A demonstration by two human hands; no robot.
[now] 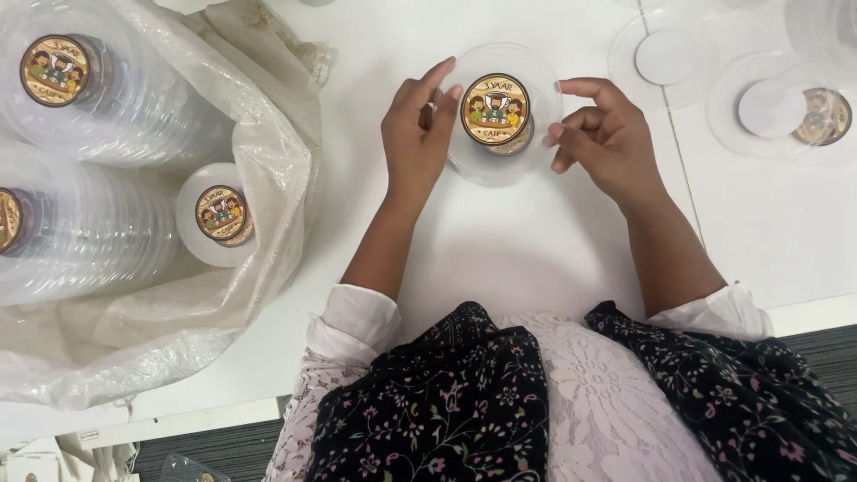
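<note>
A clear round plastic lid (504,112) with a round brown cartoon sticker (495,108) in its middle rests on the white table (527,241). My left hand (418,134) touches its left rim with fingertips. My right hand (600,134) pinches its right rim between thumb and curled fingers. Both hands hold the lid between them.
At left, a crumpled clear plastic bag (259,205) holds stacks of stickered clear lids (98,89) and one single lid (219,214). At the upper right lie more clear lids (665,58), one with a sticker (821,116). The table's front edge runs just before my body.
</note>
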